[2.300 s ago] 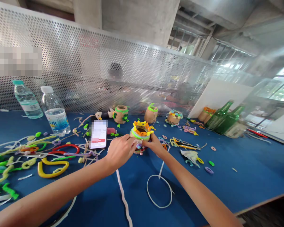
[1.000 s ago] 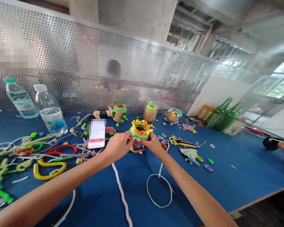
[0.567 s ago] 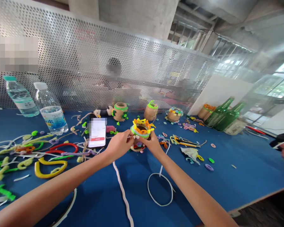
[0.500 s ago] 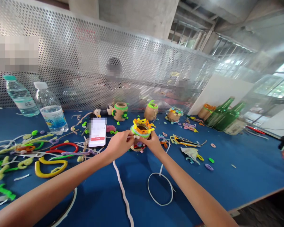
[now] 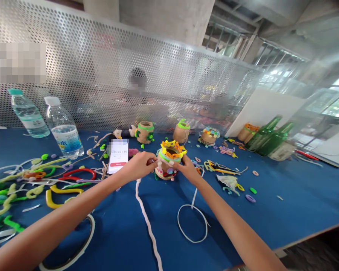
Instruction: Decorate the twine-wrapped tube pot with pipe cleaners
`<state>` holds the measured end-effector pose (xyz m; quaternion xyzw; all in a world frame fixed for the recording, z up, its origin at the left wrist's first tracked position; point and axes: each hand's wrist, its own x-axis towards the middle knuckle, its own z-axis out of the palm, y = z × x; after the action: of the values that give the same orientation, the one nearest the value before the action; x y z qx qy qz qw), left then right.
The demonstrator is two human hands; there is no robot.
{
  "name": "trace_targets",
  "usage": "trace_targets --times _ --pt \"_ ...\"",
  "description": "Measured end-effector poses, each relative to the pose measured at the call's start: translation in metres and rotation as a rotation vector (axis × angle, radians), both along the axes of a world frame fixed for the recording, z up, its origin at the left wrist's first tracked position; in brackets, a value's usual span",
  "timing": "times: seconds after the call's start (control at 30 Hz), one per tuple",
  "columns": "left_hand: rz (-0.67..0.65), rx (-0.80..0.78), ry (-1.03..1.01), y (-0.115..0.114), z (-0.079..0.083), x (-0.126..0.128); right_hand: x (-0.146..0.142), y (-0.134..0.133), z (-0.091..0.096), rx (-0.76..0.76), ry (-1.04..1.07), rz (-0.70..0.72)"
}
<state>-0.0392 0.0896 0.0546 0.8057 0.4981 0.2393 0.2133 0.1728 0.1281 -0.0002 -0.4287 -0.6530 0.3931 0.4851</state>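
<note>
Between my hands is a small decorated jar [image 5: 166,171], wrapped in brown with a pale green band at its neck. Yellow and orange fuzzy loops crown its rim, and small colored pompoms dot its lower side. My left hand [image 5: 141,165] grips the jar's left side, fingers bent at the neck. From the right, my right hand [image 5: 187,169] is closed on it, thumb across the front. A pale pink fuzzy strip [image 5: 148,222] runs from near my left hand toward me. Beneath my right forearm lies a loop of white tape [image 5: 192,241].
Two water bottles [image 5: 64,141] and a phone [image 5: 118,157] stand left, above a tangle of fuzzy stems and scissors with yellow handles [image 5: 51,199]. Decorated jars [image 5: 145,134] line the back by a perforated metal screen [image 5: 101,75]. Green bottles [image 5: 277,139] are at right; a tape roll [image 5: 87,239] lies front left.
My hands have stayed on the jar, which now stands slightly more upright with more of its front showing. The view has shifted a little. A person's hand at the right edge has left the picture.
</note>
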Motion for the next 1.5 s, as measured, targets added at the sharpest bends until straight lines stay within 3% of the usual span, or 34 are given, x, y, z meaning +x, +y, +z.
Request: trace_targets --times 0.3,0.5,0.63,0.9,1.13,1.33,1.5 --pt "-0.089 -0.032 -0.029 0.006 -0.015 0.0 -0.002 -0.011 0.0 -0.002 0.062 0.007" --pt "-0.168 -0.122 -0.049 0.013 -0.019 -0.002 -0.015 -0.023 0.005 -0.136 0.11 0.059" --pt "-0.189 -0.147 -0.065 0.015 -0.02 -0.003 -0.019 -0.023 0.003 -0.133 0.107 0.012" --pt "-0.181 -0.011 -0.044 0.02 -0.027 -0.005 -0.023 -0.023 0.0 -0.126 0.078 -0.054" --pt "-0.137 0.061 -0.004 0.017 -0.023 -0.005 -0.025 -0.024 0.0 -0.12 0.057 -0.103" --pt "-0.071 0.126 -0.079 0.013 -0.026 0.0 -0.016 -0.022 0.002 -0.059 0.065 -0.031" --pt "-0.106 0.114 -0.12 0.01 -0.031 0.005 -0.017 -0.024 0.002 -0.062 0.076 0.011"
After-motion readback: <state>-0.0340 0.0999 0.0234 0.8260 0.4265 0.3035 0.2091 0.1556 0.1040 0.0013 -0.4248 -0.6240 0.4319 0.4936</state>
